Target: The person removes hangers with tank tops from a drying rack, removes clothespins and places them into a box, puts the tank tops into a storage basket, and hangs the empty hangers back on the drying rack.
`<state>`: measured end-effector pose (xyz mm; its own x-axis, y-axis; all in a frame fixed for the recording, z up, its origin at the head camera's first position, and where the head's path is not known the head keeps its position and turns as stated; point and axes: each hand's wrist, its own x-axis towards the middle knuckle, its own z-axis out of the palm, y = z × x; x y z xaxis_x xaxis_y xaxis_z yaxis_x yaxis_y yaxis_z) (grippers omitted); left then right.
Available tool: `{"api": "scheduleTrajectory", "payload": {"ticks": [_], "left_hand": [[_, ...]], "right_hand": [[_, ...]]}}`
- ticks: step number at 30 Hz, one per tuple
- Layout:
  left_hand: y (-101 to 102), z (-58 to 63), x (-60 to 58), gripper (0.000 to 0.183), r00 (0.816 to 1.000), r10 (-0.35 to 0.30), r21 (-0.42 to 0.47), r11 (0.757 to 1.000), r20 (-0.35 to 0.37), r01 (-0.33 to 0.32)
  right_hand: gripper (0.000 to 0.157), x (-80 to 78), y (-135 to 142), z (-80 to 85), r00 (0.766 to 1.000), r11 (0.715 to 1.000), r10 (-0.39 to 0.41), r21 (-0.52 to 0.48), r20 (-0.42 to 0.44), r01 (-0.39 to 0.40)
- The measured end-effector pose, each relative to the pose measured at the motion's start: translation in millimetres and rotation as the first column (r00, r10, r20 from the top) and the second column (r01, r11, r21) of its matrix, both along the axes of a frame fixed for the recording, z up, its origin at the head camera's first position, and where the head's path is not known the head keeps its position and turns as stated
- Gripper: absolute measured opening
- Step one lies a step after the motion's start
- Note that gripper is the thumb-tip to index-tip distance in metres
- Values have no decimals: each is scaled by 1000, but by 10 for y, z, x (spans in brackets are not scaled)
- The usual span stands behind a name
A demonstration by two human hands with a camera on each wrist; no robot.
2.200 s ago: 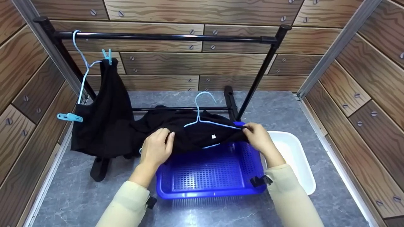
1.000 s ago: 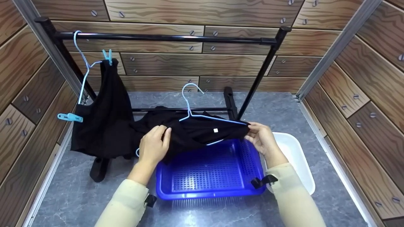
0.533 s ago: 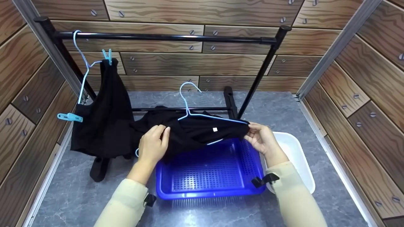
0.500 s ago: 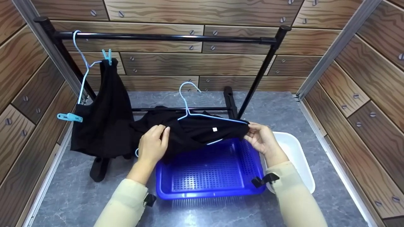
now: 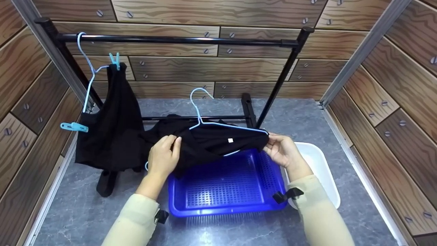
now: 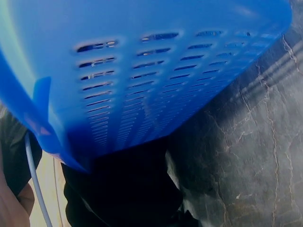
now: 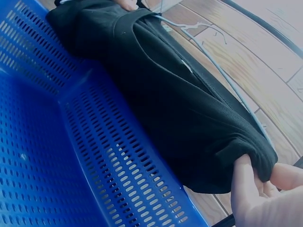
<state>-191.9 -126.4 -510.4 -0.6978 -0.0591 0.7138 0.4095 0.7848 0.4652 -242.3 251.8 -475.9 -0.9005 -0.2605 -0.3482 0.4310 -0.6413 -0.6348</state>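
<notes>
A black garment [image 5: 218,143] with a small white label is stretched between the two hands above the basket's far side. A light blue wire hanger [image 5: 198,113] runs along it, hook upward and its right arm reaching the garment's right end. My right hand [image 5: 283,150] pinches that end between thumb and fingers; the right wrist view shows the cloth [image 7: 156,104] folded over the wire there. My left hand [image 5: 163,155] grips the garment's left part, fingers curled into the fabric. A hanger loop shows beside its wrist. In the left wrist view, a finger edge and hanger wire [image 6: 35,179] appear.
A blue perforated basket [image 5: 191,213] stands below the hands, a white tray [image 5: 321,171] right of it. Behind is a black rack [image 5: 170,39]; at its left, another black garment [image 5: 112,143] hangs from a blue hanger with light blue clothespins [image 5: 75,127]. Wood-patterned walls surround the floor.
The held hanger has shifted left and slightly up. The right hand's fingers have turned at the garment's end, and the cloth there lies over the hanger's tip. The left hand moved slightly left.
</notes>
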Motion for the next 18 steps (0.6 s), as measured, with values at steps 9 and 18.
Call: {"api": "scheduleTrajectory", "payload": {"ticks": [9,18], "left_hand": [[14,16,12,20,1000,-22,32,999,-10,22],[62,51,14,21,999,-41,15,999,-23,42]], "right_hand": [[37,21,-9,-16,997,994,71,-79,-23,-73],[35,106,-50,-9,974,977,139,186,-180,-105]]}}
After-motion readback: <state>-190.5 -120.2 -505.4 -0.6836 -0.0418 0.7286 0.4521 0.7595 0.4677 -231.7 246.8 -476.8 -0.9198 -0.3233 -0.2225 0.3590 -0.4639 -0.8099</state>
